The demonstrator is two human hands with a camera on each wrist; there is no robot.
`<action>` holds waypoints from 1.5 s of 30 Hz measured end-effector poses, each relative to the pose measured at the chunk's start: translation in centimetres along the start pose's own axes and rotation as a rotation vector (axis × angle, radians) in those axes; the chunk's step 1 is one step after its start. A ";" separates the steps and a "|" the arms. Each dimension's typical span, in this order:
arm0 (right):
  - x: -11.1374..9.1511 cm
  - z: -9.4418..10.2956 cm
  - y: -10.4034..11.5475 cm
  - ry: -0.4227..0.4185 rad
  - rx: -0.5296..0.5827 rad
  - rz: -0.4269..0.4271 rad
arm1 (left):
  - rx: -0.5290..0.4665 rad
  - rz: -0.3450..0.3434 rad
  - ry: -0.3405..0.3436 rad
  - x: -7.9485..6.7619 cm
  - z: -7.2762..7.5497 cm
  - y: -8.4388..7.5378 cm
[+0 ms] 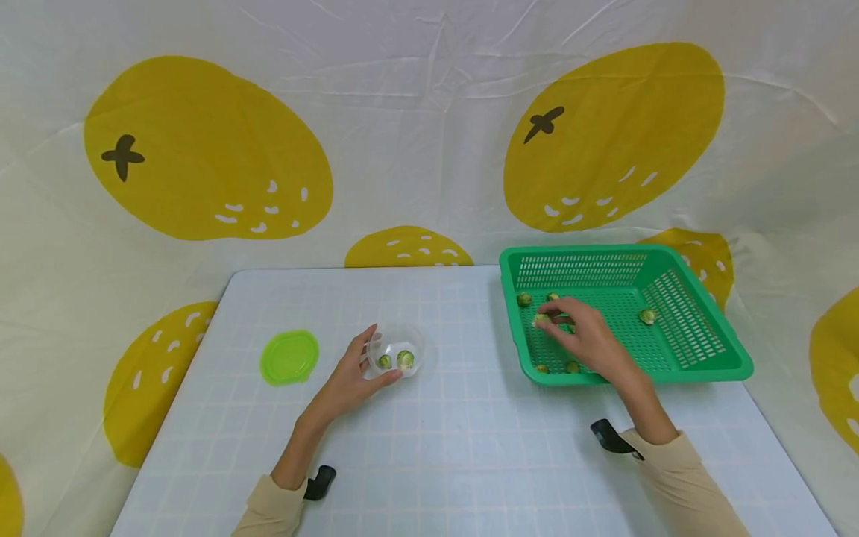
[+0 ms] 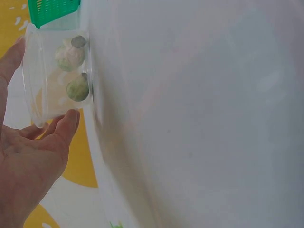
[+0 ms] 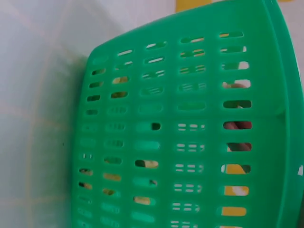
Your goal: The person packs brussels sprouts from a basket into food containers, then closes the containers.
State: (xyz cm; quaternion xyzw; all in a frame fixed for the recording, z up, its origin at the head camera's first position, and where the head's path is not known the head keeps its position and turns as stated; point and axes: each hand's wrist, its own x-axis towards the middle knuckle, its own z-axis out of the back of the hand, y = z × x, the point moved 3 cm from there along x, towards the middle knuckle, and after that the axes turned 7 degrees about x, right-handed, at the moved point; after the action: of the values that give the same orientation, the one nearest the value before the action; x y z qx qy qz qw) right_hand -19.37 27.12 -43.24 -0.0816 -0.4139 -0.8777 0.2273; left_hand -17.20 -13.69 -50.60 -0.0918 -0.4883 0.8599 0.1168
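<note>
My left hand (image 1: 352, 384) grips a clear plastic cup (image 1: 397, 339) from its left side, thumb in front and fingers behind. Two Brussels sprouts (image 2: 77, 89) lie at the bottom of the cup. Over the left part of a green basket (image 1: 631, 379), my right hand (image 1: 587, 339) pinches a Brussels sprout (image 1: 540, 319) between thumb and fingertips. Several more sprouts lie in the basket, one of them (image 1: 647, 316) farther right. In the right wrist view the basket's slotted wall (image 3: 190, 118) hides most of the right hand.
A bright green lid (image 1: 289, 358) lies on the table left of the cup. The table (image 1: 456, 462) has a pale checked cover. Behind it hangs a white cloth (image 1: 416, 149) printed with yellow fruit shapes.
</note>
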 end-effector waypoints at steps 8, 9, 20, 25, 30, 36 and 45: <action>0.5 -0.2 0.9 -0.116 -0.022 0.040 | 0.004 0.018 0.001 0.1 -0.1 0.2; 0.6 -0.3 1.1 -0.129 -0.018 0.040 | 0.006 0.020 0.002 0.1 -0.1 0.2; 1.6 -1.1 2.7 -0.216 0.065 0.091 | 0.032 0.036 0.005 0.2 -0.1 0.4; 2.1 -1.9 3.2 -0.237 0.089 0.095 | 0.027 0.034 0.003 0.2 -0.1 0.2; 2.4 -2.8 3.6 -0.222 0.140 0.083 | 0.010 0.037 0.008 0.2 -0.1 0.3; 2.8 -3.6 4.2 -0.214 0.164 0.099 | 0.009 0.039 0.007 0.2 -0.2 0.2; 3.5 -5.1 4.9 -0.175 0.193 0.042 | 0.012 0.033 0.006 0.3 -0.2 0.5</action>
State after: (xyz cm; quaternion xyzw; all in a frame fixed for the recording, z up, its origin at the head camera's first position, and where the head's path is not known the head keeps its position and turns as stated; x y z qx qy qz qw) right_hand -19.92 19.33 -41.94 -0.1444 -0.5128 -0.8184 0.2155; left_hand -17.51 -13.63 -51.14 -0.1016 -0.4812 0.8644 0.1044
